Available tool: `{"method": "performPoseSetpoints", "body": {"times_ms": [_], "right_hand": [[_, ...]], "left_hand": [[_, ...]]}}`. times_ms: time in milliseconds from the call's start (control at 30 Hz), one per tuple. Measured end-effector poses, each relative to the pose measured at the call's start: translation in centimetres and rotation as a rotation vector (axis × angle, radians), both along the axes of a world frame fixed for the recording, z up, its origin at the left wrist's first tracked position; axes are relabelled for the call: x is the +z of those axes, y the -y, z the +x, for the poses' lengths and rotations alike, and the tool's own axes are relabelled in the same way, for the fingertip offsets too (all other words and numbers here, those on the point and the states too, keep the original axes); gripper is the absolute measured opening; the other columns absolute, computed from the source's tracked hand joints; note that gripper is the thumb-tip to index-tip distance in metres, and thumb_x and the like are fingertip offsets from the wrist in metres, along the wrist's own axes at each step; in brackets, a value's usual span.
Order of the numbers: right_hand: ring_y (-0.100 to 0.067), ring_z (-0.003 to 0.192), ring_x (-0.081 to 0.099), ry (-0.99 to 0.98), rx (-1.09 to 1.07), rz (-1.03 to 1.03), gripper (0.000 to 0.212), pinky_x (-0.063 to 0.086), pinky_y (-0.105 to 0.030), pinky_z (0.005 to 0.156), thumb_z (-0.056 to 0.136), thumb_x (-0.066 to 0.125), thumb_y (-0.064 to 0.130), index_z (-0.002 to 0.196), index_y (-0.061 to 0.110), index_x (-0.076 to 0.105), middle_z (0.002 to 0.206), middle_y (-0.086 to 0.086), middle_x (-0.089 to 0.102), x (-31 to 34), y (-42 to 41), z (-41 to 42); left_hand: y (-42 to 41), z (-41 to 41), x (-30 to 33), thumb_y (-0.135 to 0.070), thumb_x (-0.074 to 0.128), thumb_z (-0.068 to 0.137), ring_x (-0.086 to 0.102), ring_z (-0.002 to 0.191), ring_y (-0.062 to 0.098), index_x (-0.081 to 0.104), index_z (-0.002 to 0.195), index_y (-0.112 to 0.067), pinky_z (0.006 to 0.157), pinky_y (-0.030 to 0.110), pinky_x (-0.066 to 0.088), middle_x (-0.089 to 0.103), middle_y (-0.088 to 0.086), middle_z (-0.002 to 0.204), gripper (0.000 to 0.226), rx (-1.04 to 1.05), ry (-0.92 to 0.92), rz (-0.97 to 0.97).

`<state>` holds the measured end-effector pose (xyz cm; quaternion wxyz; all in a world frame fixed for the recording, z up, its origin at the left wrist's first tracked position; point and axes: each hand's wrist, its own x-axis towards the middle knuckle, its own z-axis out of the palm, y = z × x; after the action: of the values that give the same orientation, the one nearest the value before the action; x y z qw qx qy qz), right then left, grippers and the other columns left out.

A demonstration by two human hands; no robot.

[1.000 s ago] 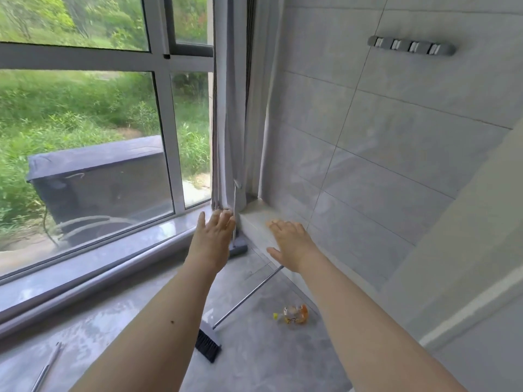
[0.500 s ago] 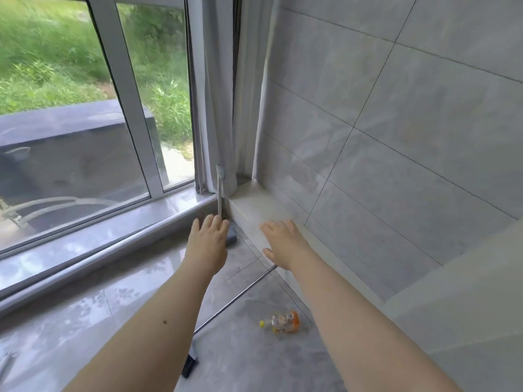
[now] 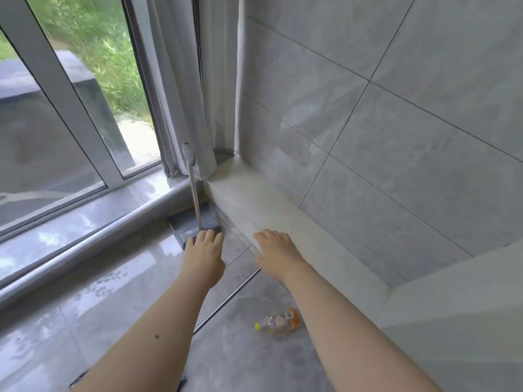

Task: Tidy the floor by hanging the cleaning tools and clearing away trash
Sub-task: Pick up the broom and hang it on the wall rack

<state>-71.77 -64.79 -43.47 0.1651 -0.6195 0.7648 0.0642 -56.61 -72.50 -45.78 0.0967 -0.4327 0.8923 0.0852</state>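
A: Reaching in with both hands, and neither has hold of anything. The left hand has loose, nearly straight fingers just short of the dustpan in the corner. The right hand is spread flat over the pale ledge; I cannot tell whether it touches.

B: What worries you?

A: The upright dustpan handle stands free, with its top near the curtain. A glancing knock from the left hand could tip it towards the window sill or tangle it in the cloth.

B: And the other tool?

A: The broom pole lies slantwise on the floor, running under both forearms, its head mostly hidden below the left arm. Stepping forward could roll it underfoot.

B: Trash?

A: One plastic bottle, orange label, yellow cap, lies on its side just beside the right forearm, near the pole. It looks light and would likely roll if nudged.

B: The floor itself?

A: Glossy grey tile that mirrors the window, probably slick. Grey tiled wall on the right, glass with greenery outside on the left. No hanging rack shows from here.
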Motion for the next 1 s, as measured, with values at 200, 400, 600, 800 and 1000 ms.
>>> {"method": "performPoseSetpoints", "body": {"times_ms": [200, 400, 600, 800, 1000], "right_hand": [[-0.027, 0.133, 0.039, 0.072, -0.077, 0.103, 0.049, 0.028, -0.039, 0.112, 0.094, 0.044, 0.022, 0.141, 0.012, 0.036, 0.143, -0.008, 0.043, -11.0, 0.9, -1.6], [-0.028, 0.135, 0.039, 0.133, -0.128, 0.162, 0.051, 0.030, -0.040, 0.111, 0.095, 0.045, 0.022, 0.143, 0.012, 0.033, 0.144, -0.010, 0.042, -23.6, 2.3, -2.7], [-0.034, 0.130, 0.043, 0.195, -0.259, 0.193, 0.044, 0.037, -0.039, 0.106, 0.095, 0.043, 0.019, 0.138, 0.009, 0.039, 0.143, -0.012, 0.044, -35.9, 3.7, -3.0], [-0.034, 0.130, 0.046, 0.326, -0.427, 0.268, 0.047, 0.041, -0.038, 0.107, 0.094, 0.047, 0.018, 0.137, 0.002, 0.038, 0.141, -0.018, 0.046, -46.3, 4.7, -2.2], [-0.032, 0.126, 0.050, 0.412, -0.532, 0.301, 0.046, 0.043, -0.031, 0.099, 0.092, 0.050, 0.022, 0.135, 0.007, 0.041, 0.136, -0.018, 0.052, -53.8, 5.9, -1.5]], "left_hand": [[0.9, -1.6, -10.3, -0.023, 0.047, 0.090, 0.038, 0.130, 0.023, 0.038, 0.137, -0.017, 0.103, 0.033, 0.034, 0.045, 0.002, 0.134, 0.049, 0.071, 0.002, 0.100], [1.2, -3.0, -23.6, -0.022, 0.046, 0.090, 0.038, 0.131, 0.024, 0.035, 0.138, -0.018, 0.102, 0.034, 0.035, 0.044, 0.003, 0.136, 0.050, 0.121, 0.000, 0.167], [1.2, -3.3, -36.8, -0.020, 0.044, 0.091, 0.040, 0.130, 0.025, 0.034, 0.138, -0.016, 0.098, 0.035, 0.039, 0.045, 0.005, 0.135, 0.048, 0.158, 0.020, 0.251], [1.0, -2.9, -46.6, -0.017, 0.044, 0.093, 0.041, 0.130, 0.026, 0.033, 0.138, -0.014, 0.095, 0.037, 0.043, 0.043, 0.007, 0.137, 0.046, 0.179, 0.013, 0.339], [1.3, -2.5, -54.1, -0.028, 0.043, 0.097, 0.041, 0.132, 0.027, 0.032, 0.141, -0.014, 0.102, 0.038, 0.039, 0.042, 0.007, 0.142, 0.048, 0.197, 0.012, 0.366]]}}
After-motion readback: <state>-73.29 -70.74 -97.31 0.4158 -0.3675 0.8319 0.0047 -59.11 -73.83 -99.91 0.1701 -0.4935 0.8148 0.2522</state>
